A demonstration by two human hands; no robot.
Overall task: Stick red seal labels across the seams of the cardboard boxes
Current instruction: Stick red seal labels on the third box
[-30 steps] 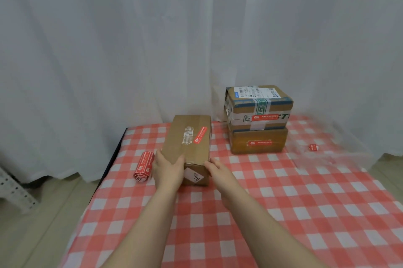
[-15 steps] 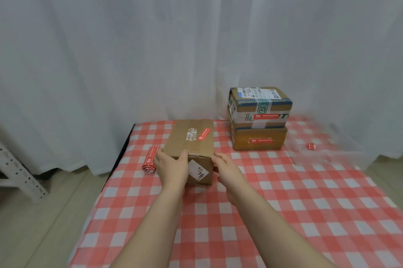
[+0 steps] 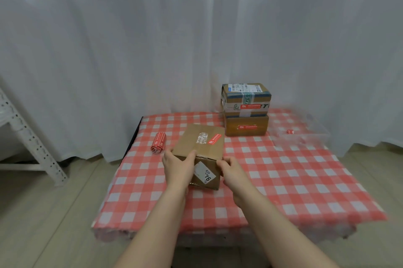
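The cardboard box [image 3: 200, 147], mid-table, is turning and showing more of its end face than a second ago, as I'm clasping its near end with my left hand [image 3: 177, 167] and right hand [image 3: 233, 171], likely exposing another seam.

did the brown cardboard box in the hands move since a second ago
Yes: the brown cardboard box has turned, its far end swinging right toward the stacked cardboard boxes.

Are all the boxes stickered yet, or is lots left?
Nearly, it seems. The two stacked cardboard boxes each show a red seal label on the front. The brown cardboard box gripped by the left hand and right hand has one on top. Its near end shows only a white label, so maybe that seam remains; the red label roll lies nearby.
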